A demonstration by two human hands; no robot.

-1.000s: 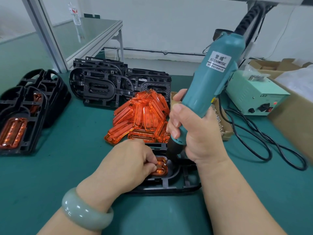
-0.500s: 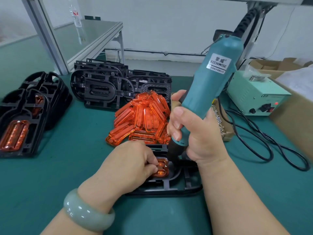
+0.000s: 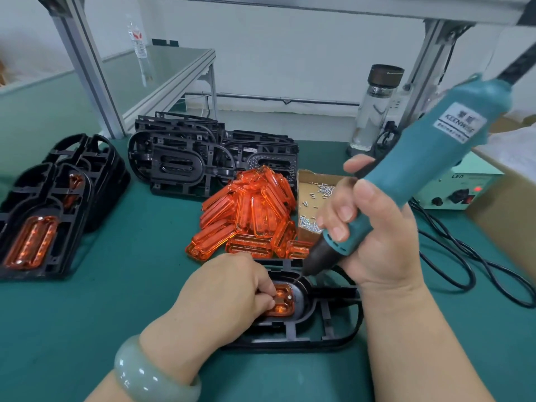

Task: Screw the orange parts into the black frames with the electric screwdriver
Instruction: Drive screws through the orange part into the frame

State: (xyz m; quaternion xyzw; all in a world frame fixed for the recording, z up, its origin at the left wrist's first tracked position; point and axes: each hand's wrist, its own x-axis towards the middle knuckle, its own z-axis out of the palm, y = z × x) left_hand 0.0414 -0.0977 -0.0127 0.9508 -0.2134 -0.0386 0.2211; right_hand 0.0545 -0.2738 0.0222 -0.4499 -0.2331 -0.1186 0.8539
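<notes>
1. Right hand (image 3: 377, 242) is wrapped around the tilted electric screwdriver (image 3: 429, 158), its bit close over the black frame (image 3: 327, 335).
2. Left hand (image 3: 220, 294), fingers curled, pinches the orange part (image 3: 282, 300) seated in that frame, beside the bit.
3. Loose orange parts (image 3: 249, 216) lie heaped just beyond this hand.

Gripped in the right hand (image 3: 377, 242), the electric screwdriver (image 3: 435, 169) is teal with a white label and a dark, near-black nose. Just below that grip the orange part (image 3: 282, 300) is translucent and ribbed, set in a black frame (image 3: 304, 297). Beyond the grip lies a glossy orange heap (image 3: 252, 213); beneath it all is a dark green mat (image 3: 130, 300); left of the grip is a pale jade-green bangle (image 3: 150, 375)
</notes>
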